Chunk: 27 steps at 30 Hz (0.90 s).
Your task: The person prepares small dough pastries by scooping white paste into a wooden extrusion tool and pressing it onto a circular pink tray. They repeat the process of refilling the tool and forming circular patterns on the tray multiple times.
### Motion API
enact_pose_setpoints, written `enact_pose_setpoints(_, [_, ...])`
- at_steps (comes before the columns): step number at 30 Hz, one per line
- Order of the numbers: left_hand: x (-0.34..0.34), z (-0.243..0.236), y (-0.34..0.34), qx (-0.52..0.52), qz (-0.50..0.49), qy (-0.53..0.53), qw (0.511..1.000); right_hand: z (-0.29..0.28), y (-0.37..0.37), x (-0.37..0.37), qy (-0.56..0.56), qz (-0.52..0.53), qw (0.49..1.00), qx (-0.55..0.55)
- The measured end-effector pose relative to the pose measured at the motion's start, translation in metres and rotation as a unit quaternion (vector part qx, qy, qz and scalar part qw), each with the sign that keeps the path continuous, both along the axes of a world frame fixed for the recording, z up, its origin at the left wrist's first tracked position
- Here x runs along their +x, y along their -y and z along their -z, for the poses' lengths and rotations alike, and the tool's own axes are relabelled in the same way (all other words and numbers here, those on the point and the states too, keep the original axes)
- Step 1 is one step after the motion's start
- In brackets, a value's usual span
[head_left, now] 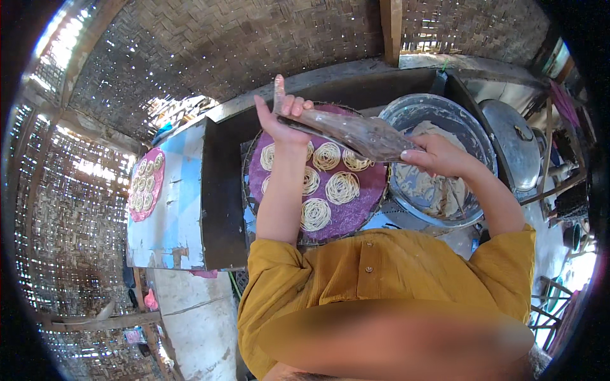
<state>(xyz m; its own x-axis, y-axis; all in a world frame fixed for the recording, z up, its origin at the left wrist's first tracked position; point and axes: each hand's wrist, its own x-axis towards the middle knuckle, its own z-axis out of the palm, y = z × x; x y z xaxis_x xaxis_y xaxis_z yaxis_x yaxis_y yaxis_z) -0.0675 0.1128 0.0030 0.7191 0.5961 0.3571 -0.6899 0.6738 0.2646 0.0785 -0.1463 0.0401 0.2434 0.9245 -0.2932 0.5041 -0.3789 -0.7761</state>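
A long, see-through plastic piece (362,133), looking like a piping bag and smeared inside, stretches between my hands. My left hand (283,120) has its narrow end, with some fingers curled over it and the thumb and one finger sticking out. My right hand (438,155) grips the wide end above a metal basin (486,143). Pale, sticky dough (438,190) lies in that basin. Under my left forearm is a round tray covered in purple sheeting (362,203), bearing several coiled nests of pale dough strands (342,187).
A blue-and-white table (178,190) on the left carries a pink round sheet (135,206) with several more coils. A dark-edged frame (222,190) surrounds the tray and basin. A large metal lid (511,149) stands at right. Woven walls (254,44) rise behind.
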Motion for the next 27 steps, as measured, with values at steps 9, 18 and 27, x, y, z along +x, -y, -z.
enact_pose_setpoints(9, [0.04, 0.044, 0.01, 0.052, 0.274, -0.125, 0.952, 0.006, 0.022, 0.006, -0.062, 0.025, 0.998, 0.003])
enact_pose_setpoints(18, [0.033, 0.064, 0.068, 0.392, 0.068, -0.532, 0.747, 0.008, 0.023, 0.003, -0.033, 0.034, 0.999, 0.016])
enact_pose_setpoints(27, [0.041, 0.094, 0.051, 0.416, 0.083, -0.523, 0.739, 0.048, 0.03, -0.004, -0.069, 0.166, 0.976, 0.123])
